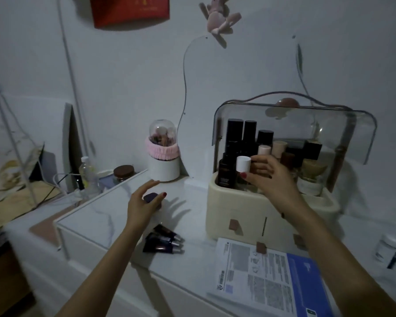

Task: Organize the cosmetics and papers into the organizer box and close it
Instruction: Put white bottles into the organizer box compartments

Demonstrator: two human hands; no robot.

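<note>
- Here, the right hand (268, 177) closes thumb and fingers around a white-capped bottle (243, 167), holding it over the front left part of the cream organizer box (229, 216).
- The box's clear lid (306, 126) stands raised, and dark and beige bottles (249, 138) are upright inside.
- The left hand (144, 202) curls loosely around a small dark purple jar (151, 197) on the white tabletop (96, 213).
- Three dark purple tubes (164, 241) lie together just below that hand.
- A printed paper sheet (261, 271) lies in front of the box, touching its base.
</note>
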